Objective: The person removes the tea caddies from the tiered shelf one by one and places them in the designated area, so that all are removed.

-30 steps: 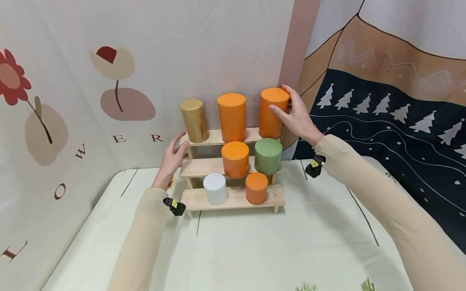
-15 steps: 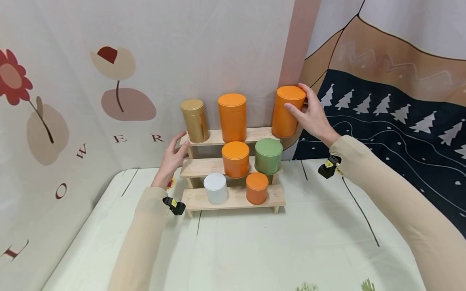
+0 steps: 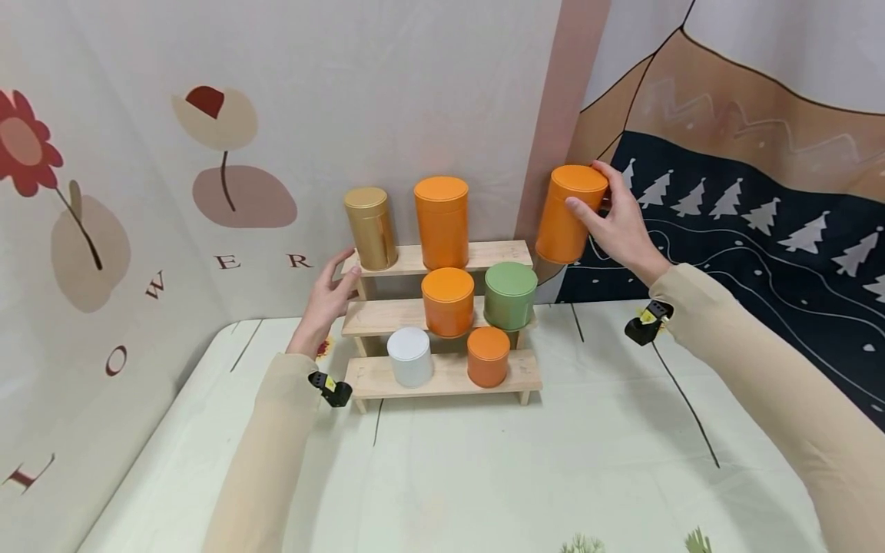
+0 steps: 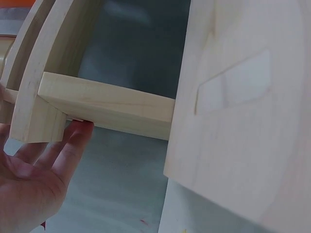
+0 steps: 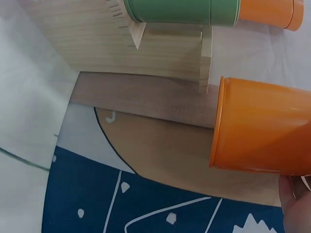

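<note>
My right hand (image 3: pixel 625 226) grips a tall orange canister (image 3: pixel 563 223), thumb on its near side and fingers behind its upper part. Slightly tilted, the canister hangs in the air past the right end of a three-tier wooden display stand (image 3: pixel 383 312). In the right wrist view the same orange canister (image 5: pixel 265 128) stands apart from the wood. My left hand (image 3: pixel 325 299) holds the stand's left end at the top tier. Its fingers (image 4: pixel 73 150) reach round the wooden frame (image 4: pixel 112 99) in the left wrist view. A gold canister (image 3: pixel 371 230) stands close to that hand.
Another tall orange canister (image 3: pixel 442 224) is on the top tier. The middle tier bears a shorter orange canister (image 3: pixel 448 303) and a green canister (image 3: pixel 510 297). Below are a white canister (image 3: pixel 410 359) and a small orange canister (image 3: pixel 488 358). A printed curtain (image 3: pixel 429 92) hangs behind.
My right hand has lifted the tall orange canister off the right end of the top tier and carried it rightward, clear of the stand. The left hand has stayed in place.
</note>
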The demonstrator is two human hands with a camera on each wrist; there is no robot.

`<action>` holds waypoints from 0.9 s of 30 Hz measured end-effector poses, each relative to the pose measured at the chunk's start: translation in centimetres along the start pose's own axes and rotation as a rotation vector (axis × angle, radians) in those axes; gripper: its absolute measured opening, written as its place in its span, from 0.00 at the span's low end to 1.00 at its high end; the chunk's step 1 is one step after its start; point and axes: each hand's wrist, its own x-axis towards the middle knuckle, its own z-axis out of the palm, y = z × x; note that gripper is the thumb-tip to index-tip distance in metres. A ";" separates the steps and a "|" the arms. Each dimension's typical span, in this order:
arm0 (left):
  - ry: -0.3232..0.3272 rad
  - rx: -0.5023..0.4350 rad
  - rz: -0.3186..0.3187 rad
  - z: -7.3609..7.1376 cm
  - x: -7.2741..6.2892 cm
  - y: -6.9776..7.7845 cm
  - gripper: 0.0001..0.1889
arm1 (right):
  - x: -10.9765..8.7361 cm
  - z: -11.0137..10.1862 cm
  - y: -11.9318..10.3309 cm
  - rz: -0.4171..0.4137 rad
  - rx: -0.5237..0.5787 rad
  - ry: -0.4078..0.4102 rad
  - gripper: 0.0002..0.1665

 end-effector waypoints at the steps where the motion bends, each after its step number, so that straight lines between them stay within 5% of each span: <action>1: 0.001 -0.002 0.001 -0.1 0.3 -0.4 0.31 | -0.1 -0.1 0.1 0.000 0.001 0.005 0.42; 6: 0.014 0.012 -0.004 -0.3 1.6 -2.5 0.32 | -0.5 -0.6 0.4 0.022 0.000 0.019 0.42; 12: 0.031 0.032 -0.008 -0.4 1.8 -2.8 0.32 | -1.0 -0.9 1.2 0.038 -0.017 0.030 0.42; 27: -0.005 0.030 -0.022 0.2 -0.6 0.9 0.30 | -2.2 0.3 3.2 0.075 -0.002 0.036 0.44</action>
